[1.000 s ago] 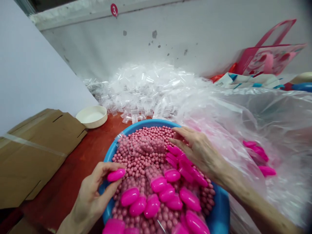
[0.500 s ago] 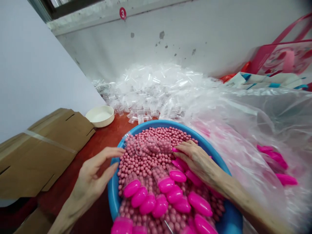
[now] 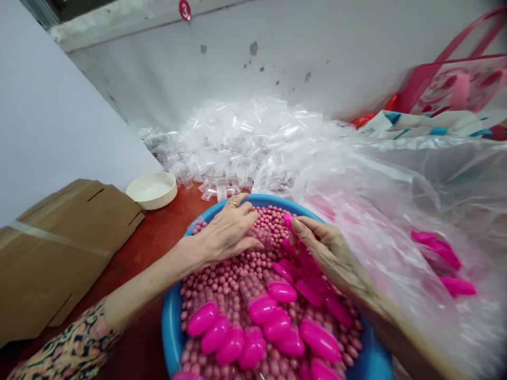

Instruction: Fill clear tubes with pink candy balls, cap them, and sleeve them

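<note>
A blue basin point(image 3: 171, 322) holds many small pink beads point(image 3: 227, 279). My left hand point(image 3: 222, 229) reaches over its far left part, fingers stretched and apart. A clear tube of beads point(image 3: 261, 237) shows between its thumb and forefinger; whether they touch it I cannot tell. My right hand point(image 3: 330, 245) pinches a bright pink cap point(image 3: 288, 221) between thumb and fingers above the beads. Loose pink caps point(image 3: 311, 291) lie under that hand. Nearer me, several bead-filled clear tubes with pink caps point(image 3: 262, 309) rest on the beads.
Behind the basin a heap of clear plastic tubes point(image 3: 245, 137) lies against the wall. At right is a clear plastic bag point(image 3: 380, 211) with pink caps inside. A white shallow dish point(image 3: 152, 191) and flattened cardboard point(image 3: 67, 248) are on the left of the red table point(image 3: 158, 232).
My left hand has moved right from the basin's left rim to over the tubes of beads. My right hand has lifted a pink cap from the loose ones. The view has shifted slightly.
</note>
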The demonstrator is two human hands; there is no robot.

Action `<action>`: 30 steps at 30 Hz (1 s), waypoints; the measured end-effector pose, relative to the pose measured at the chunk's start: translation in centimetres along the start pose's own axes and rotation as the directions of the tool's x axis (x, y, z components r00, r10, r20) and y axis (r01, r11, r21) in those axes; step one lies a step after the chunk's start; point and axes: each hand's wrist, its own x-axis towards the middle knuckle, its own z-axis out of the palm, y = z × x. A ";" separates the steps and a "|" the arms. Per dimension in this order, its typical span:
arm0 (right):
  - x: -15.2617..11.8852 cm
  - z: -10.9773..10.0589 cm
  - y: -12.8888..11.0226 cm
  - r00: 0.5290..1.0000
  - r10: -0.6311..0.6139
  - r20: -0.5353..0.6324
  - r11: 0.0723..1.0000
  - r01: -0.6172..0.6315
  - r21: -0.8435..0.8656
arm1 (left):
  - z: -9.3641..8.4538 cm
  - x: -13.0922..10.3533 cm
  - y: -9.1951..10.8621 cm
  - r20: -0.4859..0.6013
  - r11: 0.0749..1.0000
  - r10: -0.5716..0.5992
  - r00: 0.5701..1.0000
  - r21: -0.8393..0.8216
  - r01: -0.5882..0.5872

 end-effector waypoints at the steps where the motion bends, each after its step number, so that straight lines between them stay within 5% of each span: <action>1: 0.0 -0.1 0.0 1.000 0.005 0.007 1.000 -0.005 0.017 | 0.4 0.6 0.0 0.003 0.999 0.012 1.000 -0.032 -0.012; 7: -0.3 -0.6 0.2 0.991 0.088 0.097 0.968 -0.108 0.227 | 1.3 1.6 1.2 -0.030 0.989 0.038 0.999 -0.145 -0.042; 10: -0.5 -0.8 0.2 0.976 0.142 0.166 0.914 -0.194 0.357 | 1.0 1.3 2.6 -0.066 0.971 -0.064 0.996 -0.234 0.047; 14: -0.4 -1.0 -0.1 0.951 0.185 0.246 0.826 -0.286 0.486 | 0.7 0.5 4.1 -0.050 0.747 -0.371 0.927 -0.609 0.266; 17: -0.2 -1.1 -0.5 0.943 0.196 0.268 0.771 -0.317 0.553 | 0.6 -0.1 4.8 0.020 0.578 -0.443 0.896 -0.758 0.303; 30: -0.4 0.9 -2.9 0.988 0.152 0.024 0.689 -0.123 0.714 | 1.2 -1.4 6.1 0.219 0.320 -0.441 0.870 -0.868 0.380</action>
